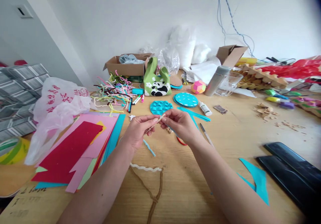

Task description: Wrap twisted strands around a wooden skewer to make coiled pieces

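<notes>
My left hand (139,129) and my right hand (179,124) meet above the middle of the wooden table (225,143). Both pinch the ends of one thin beige pipe cleaner (157,121), which slants up between their fingertips. Below my wrists lie a white fuzzy pipe cleaner (145,167) and a brown twisted one (153,197). A short light-blue strip (149,148) lies by my left wrist. Part of a red ring (181,141) shows under my right hand.
Coloured paper sheets (77,150) and a white plastic bag (59,108) lie left. Behind my hands are teal foam discs (186,99), a glue tube (205,108), a panda bag (157,83), tangled pipe cleaners (114,91) and cardboard boxes (126,68). Black tablets (291,173) and teal scraps (258,180) lie right.
</notes>
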Available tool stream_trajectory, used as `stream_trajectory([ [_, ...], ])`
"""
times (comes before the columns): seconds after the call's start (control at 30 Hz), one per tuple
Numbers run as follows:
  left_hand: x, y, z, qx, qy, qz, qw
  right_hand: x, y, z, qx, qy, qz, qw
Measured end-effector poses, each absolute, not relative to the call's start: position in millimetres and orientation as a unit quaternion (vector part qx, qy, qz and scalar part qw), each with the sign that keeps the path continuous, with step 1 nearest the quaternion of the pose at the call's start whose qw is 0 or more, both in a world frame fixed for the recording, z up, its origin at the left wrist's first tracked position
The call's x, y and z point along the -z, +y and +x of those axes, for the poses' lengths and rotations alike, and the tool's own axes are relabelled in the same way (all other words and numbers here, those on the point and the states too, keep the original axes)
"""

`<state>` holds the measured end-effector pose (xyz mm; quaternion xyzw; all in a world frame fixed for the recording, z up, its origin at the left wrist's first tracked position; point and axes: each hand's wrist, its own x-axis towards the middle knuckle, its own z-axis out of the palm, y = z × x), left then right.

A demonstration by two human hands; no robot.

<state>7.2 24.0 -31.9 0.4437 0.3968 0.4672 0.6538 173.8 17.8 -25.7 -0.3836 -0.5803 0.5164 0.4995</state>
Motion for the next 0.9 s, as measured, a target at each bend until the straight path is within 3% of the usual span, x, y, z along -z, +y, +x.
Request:
stream_trajectory([
  [0.47,17,18,1,-0.437,0.361,0.418,0.71,23,8,165,-0.421,-0.636,-0.388,0.517],
  [0.9,18,15,5,-0.488,0.376,0.491,0.616,22,7,166,-0.453,-0.596,-0.385,0.539],
])
